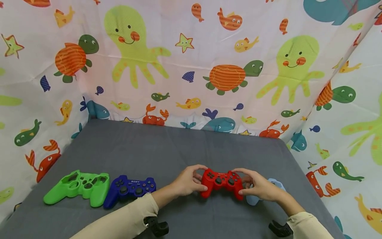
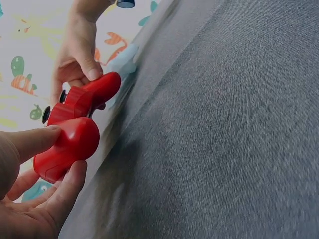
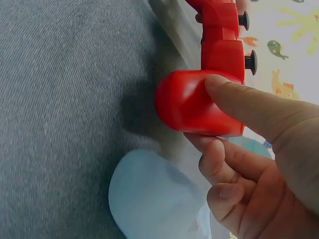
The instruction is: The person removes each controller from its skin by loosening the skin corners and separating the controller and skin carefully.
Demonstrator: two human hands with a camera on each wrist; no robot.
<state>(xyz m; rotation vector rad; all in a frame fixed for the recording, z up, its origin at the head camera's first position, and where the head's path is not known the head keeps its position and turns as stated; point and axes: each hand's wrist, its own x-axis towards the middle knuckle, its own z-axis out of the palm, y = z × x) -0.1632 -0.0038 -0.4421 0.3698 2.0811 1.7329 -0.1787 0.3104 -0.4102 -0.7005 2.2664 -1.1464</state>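
Note:
A red game controller (image 1: pixel 222 181) with black thumbsticks is held between both hands, its face turned up toward the head view. My left hand (image 1: pixel 187 181) grips its left end, the thumb on the near side and fingers around the far edge. At the other end my right hand (image 1: pixel 259 185) pinches the right grip between thumb and fingers. In the right wrist view the red controller (image 3: pixel 199 102) hangs over the grey cloth with its shadow below. Partly hidden behind the right hand lies a light blue controller-shaped piece (image 1: pixel 253 199).
On the left side of the grey table (image 1: pixel 167 146) lie a green controller-shaped cover (image 1: pixel 79 187) with cut-out openings and a dark blue game controller (image 1: pixel 129 190), side by side. A curtain (image 1: pixel 185 99) printed with sea animals rises behind and along both sides.

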